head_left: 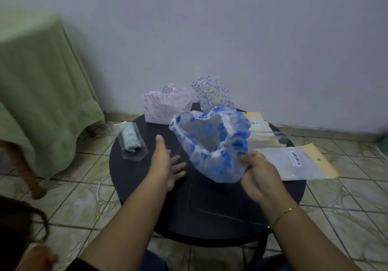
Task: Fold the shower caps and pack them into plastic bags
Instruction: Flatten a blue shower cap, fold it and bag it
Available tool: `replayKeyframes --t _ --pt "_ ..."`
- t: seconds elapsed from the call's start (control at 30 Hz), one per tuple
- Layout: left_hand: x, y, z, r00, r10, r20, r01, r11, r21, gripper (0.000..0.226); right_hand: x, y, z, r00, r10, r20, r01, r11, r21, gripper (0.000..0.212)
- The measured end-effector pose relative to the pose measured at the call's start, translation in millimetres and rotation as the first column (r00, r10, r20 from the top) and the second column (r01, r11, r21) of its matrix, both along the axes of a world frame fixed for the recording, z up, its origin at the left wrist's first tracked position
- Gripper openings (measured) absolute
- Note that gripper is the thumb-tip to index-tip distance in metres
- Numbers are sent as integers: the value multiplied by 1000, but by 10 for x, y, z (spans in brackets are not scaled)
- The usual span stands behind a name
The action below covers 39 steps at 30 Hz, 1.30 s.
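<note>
So far one green cap sits bagged (131,142) at the bench's (210,218) left edge, while the right hand (257,175) pinches the blue cap (212,142) aloft, unfolded, left hand (167,165) spread empty, two more caps (165,104) waiting at the far edge.

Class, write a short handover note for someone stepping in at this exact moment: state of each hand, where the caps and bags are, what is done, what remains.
Right hand pinches the blue cap by its edge, held open above the round table.
Left hand is open, fingers straight, holding nothing, beside the cap.
Done: one green cap, rolled, sits inside a bag at the table's left.
Waiting: pink cap and dotted cap at the far edge, both unfolded.
Empty bags: one at the right edge, another behind it.
Left: fold and bag the blue cap, then the other two.
</note>
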<state>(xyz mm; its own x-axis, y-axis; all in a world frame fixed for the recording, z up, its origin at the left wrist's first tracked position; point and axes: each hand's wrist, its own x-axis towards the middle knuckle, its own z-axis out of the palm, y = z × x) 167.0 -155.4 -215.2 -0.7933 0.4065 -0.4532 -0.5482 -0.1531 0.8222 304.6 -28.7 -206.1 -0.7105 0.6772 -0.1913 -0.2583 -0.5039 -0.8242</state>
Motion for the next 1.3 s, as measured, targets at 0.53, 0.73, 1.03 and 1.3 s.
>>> replayKeyframes --t 0.53,0.73,1.03,1.3 --pt "154 81 -49 959 -123 -254 195 940 281 33 172 -122 0 961 256 110 -278 889 364 89" --pt "179 108 -78 926 -168 -339 252 942 222 36 92 -131 -39 995 54 82 -79 936 343 61" --pt "263 131 -53 862 -211 -461 342 913 223 66 4 -109 -78 999 -48 -1 48 987 156 48" --pt "286 146 -61 878 -63 -474 128 986 107 32 -57 -122 -123 994 -101 48 93 984 151 37"
